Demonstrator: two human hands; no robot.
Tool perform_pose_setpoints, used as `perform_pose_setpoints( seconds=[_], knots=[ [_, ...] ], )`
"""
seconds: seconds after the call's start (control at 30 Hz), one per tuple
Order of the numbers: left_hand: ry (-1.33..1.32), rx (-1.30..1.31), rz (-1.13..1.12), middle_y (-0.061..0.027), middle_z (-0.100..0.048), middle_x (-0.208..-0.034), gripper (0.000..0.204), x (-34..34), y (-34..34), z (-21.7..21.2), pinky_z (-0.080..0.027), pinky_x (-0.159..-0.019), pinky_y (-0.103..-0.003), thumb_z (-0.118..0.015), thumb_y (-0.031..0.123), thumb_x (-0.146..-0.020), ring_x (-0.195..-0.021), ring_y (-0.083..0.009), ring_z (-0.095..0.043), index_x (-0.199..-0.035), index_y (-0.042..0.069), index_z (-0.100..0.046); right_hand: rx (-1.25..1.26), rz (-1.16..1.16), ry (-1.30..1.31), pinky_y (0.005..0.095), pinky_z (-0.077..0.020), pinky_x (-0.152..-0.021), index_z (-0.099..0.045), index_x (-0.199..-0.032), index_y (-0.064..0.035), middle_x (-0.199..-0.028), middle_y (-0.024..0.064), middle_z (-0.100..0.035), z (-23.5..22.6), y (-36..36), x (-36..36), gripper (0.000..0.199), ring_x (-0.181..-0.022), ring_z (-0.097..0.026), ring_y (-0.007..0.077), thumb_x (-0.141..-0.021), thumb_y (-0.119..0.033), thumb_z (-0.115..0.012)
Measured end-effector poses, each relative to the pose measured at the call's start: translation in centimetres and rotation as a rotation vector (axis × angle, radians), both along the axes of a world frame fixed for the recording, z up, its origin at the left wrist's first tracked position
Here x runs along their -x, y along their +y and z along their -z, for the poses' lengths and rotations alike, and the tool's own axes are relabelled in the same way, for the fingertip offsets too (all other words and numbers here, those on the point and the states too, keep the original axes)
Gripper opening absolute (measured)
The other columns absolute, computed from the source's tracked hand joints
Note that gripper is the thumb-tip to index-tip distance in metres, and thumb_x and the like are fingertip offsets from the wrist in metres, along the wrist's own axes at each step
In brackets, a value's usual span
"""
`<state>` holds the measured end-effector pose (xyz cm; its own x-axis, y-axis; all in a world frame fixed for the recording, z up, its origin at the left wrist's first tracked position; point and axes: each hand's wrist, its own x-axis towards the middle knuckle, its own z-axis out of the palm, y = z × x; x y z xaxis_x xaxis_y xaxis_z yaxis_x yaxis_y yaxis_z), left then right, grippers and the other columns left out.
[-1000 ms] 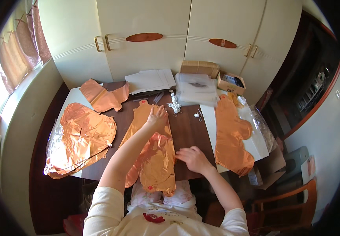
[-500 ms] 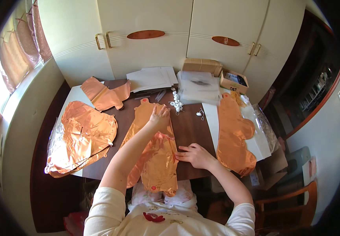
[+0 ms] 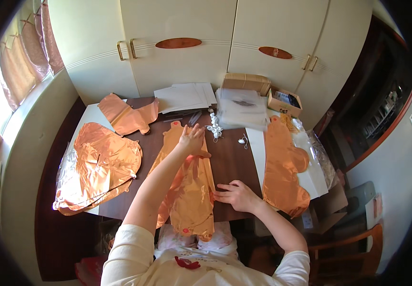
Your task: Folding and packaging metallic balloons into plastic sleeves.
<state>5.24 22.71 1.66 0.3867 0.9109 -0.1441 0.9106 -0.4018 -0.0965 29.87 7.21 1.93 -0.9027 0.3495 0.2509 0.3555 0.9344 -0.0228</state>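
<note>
A flat copper-coloured foil balloon (image 3: 191, 200) lies lengthwise on the brown table in front of me, partly folded over itself. Its near end hangs past the table's front edge above my lap. My left hand (image 3: 192, 141) rests on its far half with fingers spread, holding nothing. To the right, my right hand (image 3: 237, 196) has its fingers stretched out, the tips touching the foil's right edge. My left forearm hides part of the balloon's left side.
A large crinkled copper foil balloon (image 3: 105, 162) lies left, another folded foil piece (image 3: 128, 114) behind it, and a wavy-edged one (image 3: 284, 167) right. White sheets (image 3: 184, 97), clear plastic bags (image 3: 241, 107), white string (image 3: 214, 126) and a small box (image 3: 284, 101) sit along the back.
The folded foil layer now reaches farther up under my left hand, and its right side lies straighter. My left hand has shifted slightly; my right hand stays at the edge.
</note>
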Motion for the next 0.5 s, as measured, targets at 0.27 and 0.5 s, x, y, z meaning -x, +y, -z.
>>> perform_pose_setpoints(
  seconds=[0.27,0.5],
  knots=[
    [-0.098,-0.167,-0.136,-0.0075,-0.013,-0.153,0.111,0.7,1.3,0.3,-0.002,-0.114,-0.048,-0.053,0.077,-0.065,-0.143,-0.0253,-0.002,-0.144,0.004,-0.025,0.035,0.024,0.055,0.0321,-0.0396,-0.091,-0.067,-0.106,-0.0149,-0.115,-0.0030,-0.064,0.7,-1.3,-0.5,0.035,-0.114,-0.054,0.0140,-0.075,-0.006,-0.052],
    [-0.273,-0.273,-0.099,-0.0096,-0.024,-0.150,0.083,0.5,-0.4,0.2,-0.016,-0.111,-0.051,-0.047,0.062,-0.083,-0.140,-0.0279,-0.015,-0.140,0.004,-0.032,0.313,0.039,0.333,0.0340,-0.0439,-0.085,-0.069,-0.082,-0.0116,-0.095,0.0018,-0.068,1.1,0.2,-0.6,0.023,-0.097,-0.061,0.0190,-0.070,0.001,-0.054]
  ],
)
